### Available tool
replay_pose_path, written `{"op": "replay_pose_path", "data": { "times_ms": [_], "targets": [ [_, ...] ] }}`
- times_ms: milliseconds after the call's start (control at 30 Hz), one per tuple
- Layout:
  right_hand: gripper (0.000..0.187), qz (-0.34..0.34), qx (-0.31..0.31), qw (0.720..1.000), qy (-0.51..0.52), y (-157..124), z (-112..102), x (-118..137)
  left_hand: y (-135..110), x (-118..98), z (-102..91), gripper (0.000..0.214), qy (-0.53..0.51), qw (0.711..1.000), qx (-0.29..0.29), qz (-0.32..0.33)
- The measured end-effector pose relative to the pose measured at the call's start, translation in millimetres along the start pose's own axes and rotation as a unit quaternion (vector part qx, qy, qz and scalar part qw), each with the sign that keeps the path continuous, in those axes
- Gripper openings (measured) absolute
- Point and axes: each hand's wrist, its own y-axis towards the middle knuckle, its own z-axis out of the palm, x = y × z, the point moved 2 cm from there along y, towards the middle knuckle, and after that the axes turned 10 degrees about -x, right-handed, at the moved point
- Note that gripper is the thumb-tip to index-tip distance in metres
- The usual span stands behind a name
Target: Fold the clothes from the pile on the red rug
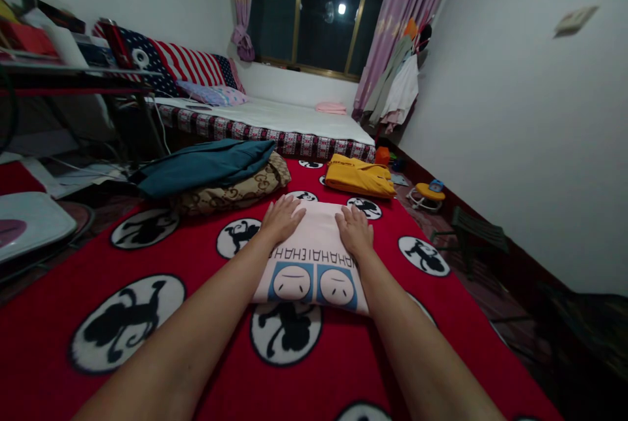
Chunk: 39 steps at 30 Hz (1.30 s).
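Note:
A folded white garment point(318, 228) lies flat on the red blanket point(206, 336), with printed letters and two blue squares of cartoon faces along its near part. Its exact kind of clothing I cannot tell. My left hand point(283, 219) rests palm down on its far left edge, fingers stretched out. On the far right edge lies my right hand point(355, 228), also flat with the fingers apart. Neither hand grips the cloth. Beyond the right hand sits a folded yellow garment point(360, 176).
Left of my hands, a teal garment point(210, 163) lies over a tan patterned cloth point(235, 192). A bed point(294, 114) stands below the window. A cluttered desk point(73, 74) is at left. Small stools, one with a yellow seat point(426, 192), stand along the right wall.

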Motion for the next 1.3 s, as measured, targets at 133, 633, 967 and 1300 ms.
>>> {"op": "replay_pose_path", "data": {
  "times_ms": [133, 633, 967, 1300],
  "targets": [
    [0.06, 0.005, 0.019, 1.0, -0.005, -6, 0, -5, -9, 3, -3.1, 0.062, 0.016, 1.0, 0.025, 0.005],
    [0.064, -0.042, 0.08, 0.991, -0.095, -76, -26, -32, -99, 21, -43.6, 0.061, 0.121, 0.987, 0.068, 0.084],
    [0.041, -0.147, 0.02, 0.981, -0.127, -123, -80, 5, -151, -23, -112.2, 0.032, 0.208, 0.959, -0.015, 0.193],
    [0.051, -0.283, 0.024, 0.959, 0.006, -143, -42, 39, -157, -47, -45.0, 0.078, 0.039, 0.969, -0.003, 0.244]
  ]
}}
